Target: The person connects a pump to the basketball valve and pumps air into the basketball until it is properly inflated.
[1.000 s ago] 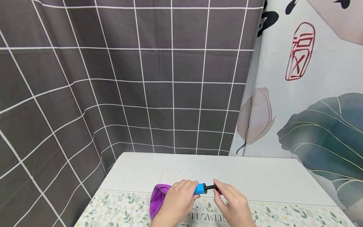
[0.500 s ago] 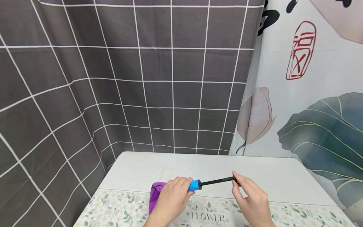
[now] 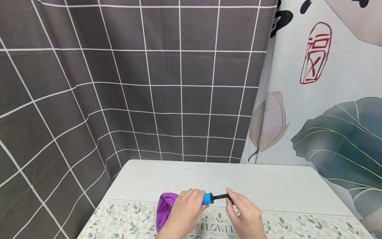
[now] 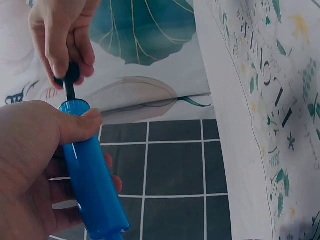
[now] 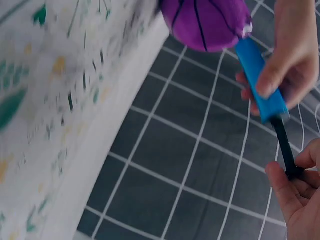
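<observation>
My left hand (image 3: 185,209) grips the blue barrel of a small hand pump (image 4: 95,185), its thumb laid along the barrel near the collar in the left wrist view. With thumb and fingers, my right hand (image 3: 246,213) pinches the black handle (image 5: 294,173) at the end of the pump's rod (image 3: 220,196), part of which stands out of the barrel. A purple ball with black lines (image 3: 164,209) sits at the barrel's other end, behind my left hand. It looks slack and dented in the head view. A small whitish fitting shows where ball and pump meet in the right wrist view.
Below my hands lies a table (image 3: 143,176) with a white cover and a floral strip bearing printed lettering. A dark grey curtain with white grid lines (image 3: 197,99) hangs behind it. At the right is a white printed curtain (image 3: 286,66).
The pump rod was drawn far out to the right half a second ago. My right hand has since moved back left, and much of the rod is inside the barrel. The left hand barely shifted.
</observation>
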`<act>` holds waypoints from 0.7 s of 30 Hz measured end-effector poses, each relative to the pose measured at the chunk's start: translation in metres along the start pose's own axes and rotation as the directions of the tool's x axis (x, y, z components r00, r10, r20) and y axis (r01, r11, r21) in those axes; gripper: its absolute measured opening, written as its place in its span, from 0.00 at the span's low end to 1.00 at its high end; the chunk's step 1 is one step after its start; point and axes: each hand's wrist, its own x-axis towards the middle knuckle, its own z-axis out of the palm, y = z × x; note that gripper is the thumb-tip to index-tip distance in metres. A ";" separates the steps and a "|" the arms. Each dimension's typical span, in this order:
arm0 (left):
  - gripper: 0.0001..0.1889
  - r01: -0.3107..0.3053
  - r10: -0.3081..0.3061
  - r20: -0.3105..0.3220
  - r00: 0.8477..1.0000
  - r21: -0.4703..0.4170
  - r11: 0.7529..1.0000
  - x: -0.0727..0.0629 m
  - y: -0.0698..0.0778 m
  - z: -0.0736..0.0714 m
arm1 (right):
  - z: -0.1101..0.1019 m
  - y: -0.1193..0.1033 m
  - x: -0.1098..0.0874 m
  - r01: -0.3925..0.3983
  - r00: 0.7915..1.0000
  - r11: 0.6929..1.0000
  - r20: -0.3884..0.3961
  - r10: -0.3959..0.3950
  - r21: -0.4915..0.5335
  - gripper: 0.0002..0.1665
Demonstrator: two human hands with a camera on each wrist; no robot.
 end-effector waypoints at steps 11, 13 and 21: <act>0.19 -0.018 0.017 -0.014 1.000 -0.039 0.999 -0.002 0.001 0.002 | 0.002 0.000 -0.005 0.040 0.998 0.996 0.051 -0.044 0.074 0.25; 0.19 -0.010 0.010 -0.010 1.000 -0.042 0.999 -0.003 0.000 0.003 | -0.002 0.003 -0.003 0.040 0.998 0.998 0.043 -0.042 0.056 0.25; 0.18 0.034 -0.033 0.023 0.999 -0.043 0.999 -0.003 -0.008 -0.003 | -0.024 0.025 0.010 0.063 0.995 0.996 -0.074 -0.068 -0.067 0.26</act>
